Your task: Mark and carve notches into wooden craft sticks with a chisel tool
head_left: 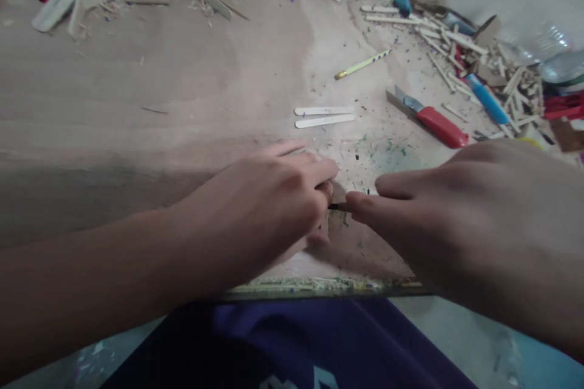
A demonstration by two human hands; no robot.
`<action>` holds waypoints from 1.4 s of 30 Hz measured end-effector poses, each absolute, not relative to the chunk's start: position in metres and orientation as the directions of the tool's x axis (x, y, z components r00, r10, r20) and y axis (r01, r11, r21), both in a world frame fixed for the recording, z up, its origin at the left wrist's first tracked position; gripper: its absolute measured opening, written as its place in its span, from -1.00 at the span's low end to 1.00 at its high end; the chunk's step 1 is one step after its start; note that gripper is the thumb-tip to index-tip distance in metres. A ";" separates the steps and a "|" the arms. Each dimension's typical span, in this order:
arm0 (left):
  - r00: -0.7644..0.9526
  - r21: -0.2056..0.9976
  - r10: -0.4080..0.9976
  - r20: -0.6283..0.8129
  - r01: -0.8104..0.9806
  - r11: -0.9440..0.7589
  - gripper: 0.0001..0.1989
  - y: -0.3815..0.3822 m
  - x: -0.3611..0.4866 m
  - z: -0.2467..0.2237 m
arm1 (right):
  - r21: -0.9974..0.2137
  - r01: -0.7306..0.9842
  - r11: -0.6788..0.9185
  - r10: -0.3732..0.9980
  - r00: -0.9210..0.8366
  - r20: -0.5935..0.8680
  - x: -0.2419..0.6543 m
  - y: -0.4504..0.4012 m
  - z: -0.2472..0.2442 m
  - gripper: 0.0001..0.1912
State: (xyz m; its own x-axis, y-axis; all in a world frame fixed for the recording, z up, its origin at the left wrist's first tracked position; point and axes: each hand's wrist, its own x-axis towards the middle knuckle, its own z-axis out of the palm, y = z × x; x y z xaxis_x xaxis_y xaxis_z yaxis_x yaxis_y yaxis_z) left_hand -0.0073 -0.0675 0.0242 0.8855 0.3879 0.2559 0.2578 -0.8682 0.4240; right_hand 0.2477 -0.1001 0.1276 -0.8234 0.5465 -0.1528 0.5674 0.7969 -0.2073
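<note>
My left hand is closed over a small pale wooden piece near the table's front edge, and its fingers hide most of that piece. Opposite it, my right hand pinches a thin, dark-tipped tool. The tip points left and meets the edge of the wooden piece by my left fingers; the rest of the tool is hidden in my grip. Just beyond my hands lie two craft sticks, an upper stick and a lower stick, side by side with faint marks on them.
A red-handled utility knife lies beyond my right hand, blade pointing up-left. Farther back is a pale yellow pencil. Loose sticks and scraps heap up at right with a blue-handled tool and clear bottle. More sticks cover the back.
</note>
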 end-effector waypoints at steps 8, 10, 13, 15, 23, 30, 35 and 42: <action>0.906 0.384 0.342 0.249 0.232 -0.894 -0.74 -0.067 -0.006 0.027 | -0.387 0.627 0.676 0.669 -0.743 -0.034 0.276 -0.113 0.106 -0.66; 0.901 0.364 0.352 0.252 0.249 -0.898 -0.71 -0.067 -0.007 0.029 | -0.470 0.589 0.657 0.670 -0.742 0.007 0.282 -0.115 0.097 -0.73; 0.895 0.349 0.366 0.254 0.268 -0.898 -0.69 -0.068 -0.009 0.030 | -0.547 0.569 0.614 0.688 -0.725 0.018 0.292 -0.116 0.083 -0.79; 0.890 0.356 0.369 0.266 0.265 -0.896 -0.70 -0.069 -0.010 0.029 | -0.571 0.561 0.600 0.695 -0.719 0.024 0.300 -0.117 0.072 -0.77; 0.886 0.396 0.367 0.283 0.241 -0.886 -0.87 -0.071 -0.011 0.029 | -0.477 0.538 0.696 0.671 -0.723 0.164 0.315 -0.125 0.041 -0.77; 0.907 0.368 0.350 0.236 0.249 -0.896 -0.86 -0.071 -0.009 0.029 | -0.249 0.584 0.773 0.628 -0.759 0.169 0.311 -0.138 0.055 -0.72; 0.899 0.381 0.360 0.249 0.250 -0.890 -0.83 -0.072 -0.013 0.031 | -0.187 0.545 0.817 0.573 -0.801 0.171 0.307 -0.138 0.057 -0.69; 0.911 0.418 0.352 0.214 0.240 -0.876 -0.94 -0.071 -0.017 0.028 | -0.456 0.529 0.716 0.625 -0.777 0.080 0.309 -0.120 0.057 -0.74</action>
State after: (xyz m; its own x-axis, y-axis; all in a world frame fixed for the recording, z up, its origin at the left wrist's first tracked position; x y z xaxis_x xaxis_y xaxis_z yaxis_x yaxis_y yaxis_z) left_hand -0.0169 -0.0712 0.0276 0.9112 0.3519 0.2144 0.2400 -0.8762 0.4180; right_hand 0.3091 -0.1203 0.0574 -0.7767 0.6247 0.0802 0.5287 0.7160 -0.4558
